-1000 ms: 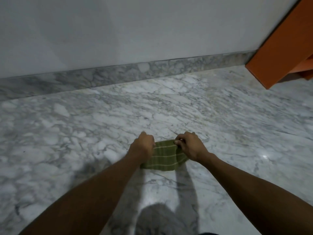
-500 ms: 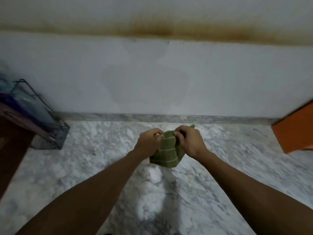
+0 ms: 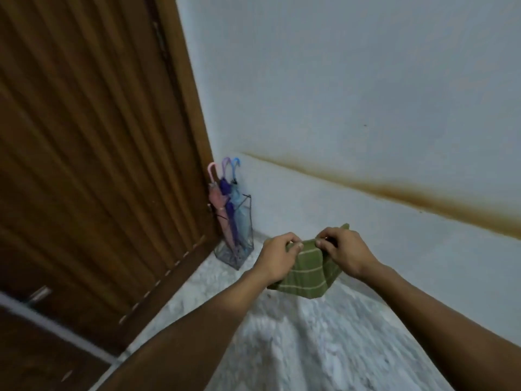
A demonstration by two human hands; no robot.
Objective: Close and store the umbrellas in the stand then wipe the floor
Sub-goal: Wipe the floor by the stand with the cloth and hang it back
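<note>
A green checked cloth (image 3: pixel 308 273) hangs folded in the air above the marble floor (image 3: pixel 324 342). My left hand (image 3: pixel 277 256) pinches its upper left edge and my right hand (image 3: pixel 345 251) pinches its upper right edge. In the corner stands a wire umbrella stand (image 3: pixel 239 246) holding three closed umbrellas: a pink umbrella (image 3: pixel 218 204), a purple umbrella (image 3: pixel 227 198) and a light blue umbrella (image 3: pixel 239 210), all with hooked handles up. The stand is to the left of my hands and farther away.
A brown wooden door (image 3: pixel 93 153) fills the left side, right beside the stand. A white wall (image 3: pixel 352 94) with a brown stain line (image 3: pixel 408 193) runs along the right.
The view has swung up and left, from the floor to the corner, bringing the door and stand into sight. Both hands have lifted the cloth off the floor and kept hold of it.
</note>
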